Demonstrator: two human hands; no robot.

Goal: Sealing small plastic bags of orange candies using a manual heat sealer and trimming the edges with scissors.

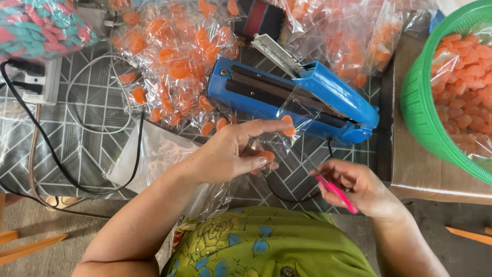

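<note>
My left hand grips a small clear plastic bag holding a few orange candy pieces, just in front of a blue heat sealer whose arm is raised. The bag's open end lies toward the sealer's black bar. My right hand is closed on a thin pink tool, probably scissors, a little to the right and nearer me than the bag.
A heap of sealed clear bags of orange pieces lies behind the sealer. A green basket of loose orange pieces stands at right on cardboard. A power strip with black cables sits at left. Empty clear bags lie under my left forearm.
</note>
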